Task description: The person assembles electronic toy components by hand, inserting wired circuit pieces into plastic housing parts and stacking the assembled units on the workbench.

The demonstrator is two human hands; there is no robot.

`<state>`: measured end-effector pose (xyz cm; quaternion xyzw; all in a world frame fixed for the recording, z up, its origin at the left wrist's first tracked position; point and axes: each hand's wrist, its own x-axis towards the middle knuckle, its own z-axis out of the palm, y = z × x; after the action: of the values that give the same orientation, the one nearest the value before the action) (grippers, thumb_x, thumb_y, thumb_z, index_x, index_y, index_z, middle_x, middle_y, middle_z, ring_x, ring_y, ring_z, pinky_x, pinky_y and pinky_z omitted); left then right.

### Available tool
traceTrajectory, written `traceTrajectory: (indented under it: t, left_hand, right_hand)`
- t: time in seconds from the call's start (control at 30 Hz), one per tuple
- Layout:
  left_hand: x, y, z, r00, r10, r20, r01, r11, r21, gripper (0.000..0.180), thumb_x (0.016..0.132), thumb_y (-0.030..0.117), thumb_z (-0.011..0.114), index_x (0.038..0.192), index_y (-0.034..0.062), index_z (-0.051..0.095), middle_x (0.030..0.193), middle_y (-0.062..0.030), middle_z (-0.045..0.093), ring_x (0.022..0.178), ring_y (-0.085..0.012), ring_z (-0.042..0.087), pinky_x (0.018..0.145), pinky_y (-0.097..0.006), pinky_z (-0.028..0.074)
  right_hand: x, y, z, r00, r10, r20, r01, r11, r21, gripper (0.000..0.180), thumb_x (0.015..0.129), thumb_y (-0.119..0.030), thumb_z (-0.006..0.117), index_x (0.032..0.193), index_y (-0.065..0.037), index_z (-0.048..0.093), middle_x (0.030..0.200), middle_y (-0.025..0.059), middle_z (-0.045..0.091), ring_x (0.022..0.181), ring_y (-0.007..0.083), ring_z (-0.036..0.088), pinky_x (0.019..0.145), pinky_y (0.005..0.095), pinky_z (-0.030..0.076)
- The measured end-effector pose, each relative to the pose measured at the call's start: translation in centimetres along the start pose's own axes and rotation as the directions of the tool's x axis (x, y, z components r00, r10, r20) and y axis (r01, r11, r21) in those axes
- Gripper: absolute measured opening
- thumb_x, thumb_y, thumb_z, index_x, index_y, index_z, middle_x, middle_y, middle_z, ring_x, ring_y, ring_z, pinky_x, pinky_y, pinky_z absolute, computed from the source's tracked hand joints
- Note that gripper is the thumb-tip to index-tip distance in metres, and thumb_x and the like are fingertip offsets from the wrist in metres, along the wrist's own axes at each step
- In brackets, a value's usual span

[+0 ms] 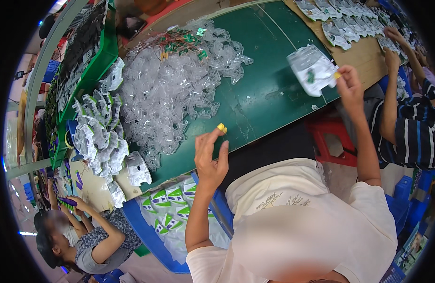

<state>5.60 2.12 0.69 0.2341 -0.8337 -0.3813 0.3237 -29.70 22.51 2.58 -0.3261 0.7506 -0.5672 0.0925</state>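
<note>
A white plastic shell (298, 66) lies on the green table at the right, with a small green circuit board (311, 76) in it. At the shell's right edge my right hand (351, 93) is closed, its fingertips pinched there and a yellow finger cover on one of them. My left hand (211, 158) is raised over the table's near edge and holds nothing. Its fingers stretch forward, thumb apart, with yellow covers on the tips. Beyond it spreads a big heap of clear plastic parts (154, 94), topped by several green circuit boards with red wires (179, 41).
White shells with green edges (97, 132) are stacked left of the heap, beside a green crate (92, 70). A blue bin (149, 238) holds green-and-white pieces below the table. Rows of shells (342, 28) lie far right, near a co-worker's hands (393, 49). Another person sits lower left.
</note>
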Motion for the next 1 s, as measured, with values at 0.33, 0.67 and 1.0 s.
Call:
traceTrajectory:
  t: [0.33, 0.67, 1.0]
  left_hand:
    - [-1.1, -1.1, 0.5, 0.999, -0.047, -0.01, 0.047, 0.999, -0.004, 0.034, 0.081, -0.003, 0.07, 0.114, -0.0016, 0.064, 0.104, -0.0146, 0.069, 0.096, -0.0325, 0.062, 0.086, -0.039, 0.049]
    - [-1.2, -2.2, 0.3, 0.999, -0.031, -0.042, 0.029, 0.998, -0.058, 0.031, 0.08, -0.001, 0.073, 0.111, -0.0001, 0.067, 0.098, -0.014, 0.07, 0.091, -0.0304, 0.064, 0.082, -0.036, 0.05]
    - [-1.5, -2.1, 0.5, 0.992, 0.063, -0.107, -0.069, 0.996, -0.061, 0.03, 0.079, -0.007, 0.071, 0.108, -0.0029, 0.066, 0.1, -0.0156, 0.069, 0.089, -0.033, 0.064, 0.078, -0.039, 0.051]
  right_hand:
    - [4.4, 5.6, -3.3, 0.997, 0.057, -0.046, -0.058, 0.998, -0.025, 0.022, 0.099, -0.011, 0.057, 0.119, -0.003, 0.056, 0.079, -0.0041, 0.055, 0.063, 0.0018, 0.045, 0.054, 0.018, 0.035]
    - [3.9, -9.2, 13.4, 0.907, -0.368, 0.205, 0.384, 0.922, -0.045, 0.02, 0.091, -0.004, 0.067, 0.11, -0.005, 0.07, 0.087, -0.0003, 0.066, 0.075, 0.0065, 0.06, 0.067, 0.0213, 0.047]
    - [15.0, -8.8, 30.3, 0.883, -0.218, 0.415, 0.373, 0.862, -0.342, 0.027, 0.08, -0.029, 0.067, 0.091, -0.006, 0.076, 0.079, 0.0135, 0.072, 0.073, 0.0303, 0.069, 0.07, 0.0411, 0.054]
